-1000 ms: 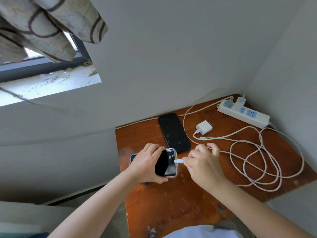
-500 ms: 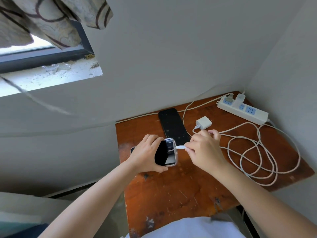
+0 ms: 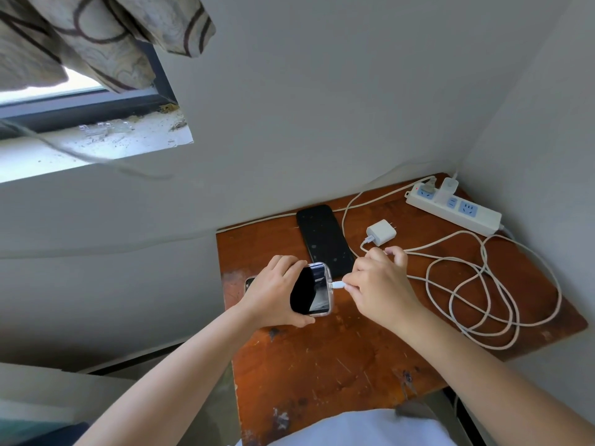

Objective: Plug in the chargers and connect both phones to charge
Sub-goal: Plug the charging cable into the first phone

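Our left hand [image 3: 273, 292] grips the clear-cased phone [image 3: 314, 289] above the desk [image 3: 338, 365], long axis left-right, port end rightward. Our right hand [image 3: 376, 284] pinches the white cable plug [image 3: 337, 285] at that port. Beyond lie a black phone [image 3: 323, 241], loose charger [image 3: 381, 232], coiled cable [image 3: 483, 294] and power strip [image 3: 463, 210].

Both hands are crowding the middle of the table [image 3: 322, 375]: the left hand [image 3: 273, 294] is wrapping a cased phone [image 3: 314, 289], and the right hand [image 3: 376, 284] is pinching a cable plug [image 3: 337, 285] at its end. Just behind them a second phone [image 3: 323, 241] is lying flat, with a loose charger [image 3: 381, 232] beside it. Looped cable [image 3: 476, 294] is sprawling over the right half. A power strip [image 3: 467, 210] is blocking the far right corner against the walls. The near table surface is lying open.
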Available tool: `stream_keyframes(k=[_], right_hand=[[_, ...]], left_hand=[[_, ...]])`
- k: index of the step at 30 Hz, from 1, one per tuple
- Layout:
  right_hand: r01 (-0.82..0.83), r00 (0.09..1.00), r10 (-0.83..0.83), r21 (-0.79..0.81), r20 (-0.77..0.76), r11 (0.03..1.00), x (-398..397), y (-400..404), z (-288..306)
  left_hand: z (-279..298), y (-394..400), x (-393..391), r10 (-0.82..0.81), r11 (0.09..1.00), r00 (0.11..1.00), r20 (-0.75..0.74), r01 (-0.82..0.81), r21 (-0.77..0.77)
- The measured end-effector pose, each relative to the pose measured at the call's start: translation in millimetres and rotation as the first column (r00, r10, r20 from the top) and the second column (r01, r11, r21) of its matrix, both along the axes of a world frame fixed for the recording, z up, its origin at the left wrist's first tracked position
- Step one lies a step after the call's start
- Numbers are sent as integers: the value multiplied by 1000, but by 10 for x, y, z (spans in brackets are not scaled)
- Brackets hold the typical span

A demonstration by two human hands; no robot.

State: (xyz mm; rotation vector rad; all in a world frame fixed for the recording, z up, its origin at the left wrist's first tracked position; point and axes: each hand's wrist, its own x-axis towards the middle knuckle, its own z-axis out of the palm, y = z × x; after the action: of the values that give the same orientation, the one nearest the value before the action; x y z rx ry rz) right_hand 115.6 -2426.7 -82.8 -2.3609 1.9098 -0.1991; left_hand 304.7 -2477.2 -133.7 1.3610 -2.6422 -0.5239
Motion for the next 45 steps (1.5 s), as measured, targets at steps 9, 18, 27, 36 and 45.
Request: stream_keyframes(k=[9,18,27,36,45], right_hand=[[-45,999,45,1,7,999,-31,12,-28],[-44,999,44,-142,-1,989,33,-33,20],[-28,997,47,-314,56,949,10,112,-204],[-61,987,106,-331,119,942,-47,121,-289],[-55,986,113,-391,125,919,-22,93,-299]], left_hand=[[-13,-4,1,-28,999,1000,5,28,-16],[-15,-3,3,4,1000,1000,3,-4,-13],[-24,39,-48,5,999,1000,4,-5,-32],[-29,82,-47,-22,999,1000,-6,22,-30],[10,19,-55,-16,999,1000,-2,16,-38]])
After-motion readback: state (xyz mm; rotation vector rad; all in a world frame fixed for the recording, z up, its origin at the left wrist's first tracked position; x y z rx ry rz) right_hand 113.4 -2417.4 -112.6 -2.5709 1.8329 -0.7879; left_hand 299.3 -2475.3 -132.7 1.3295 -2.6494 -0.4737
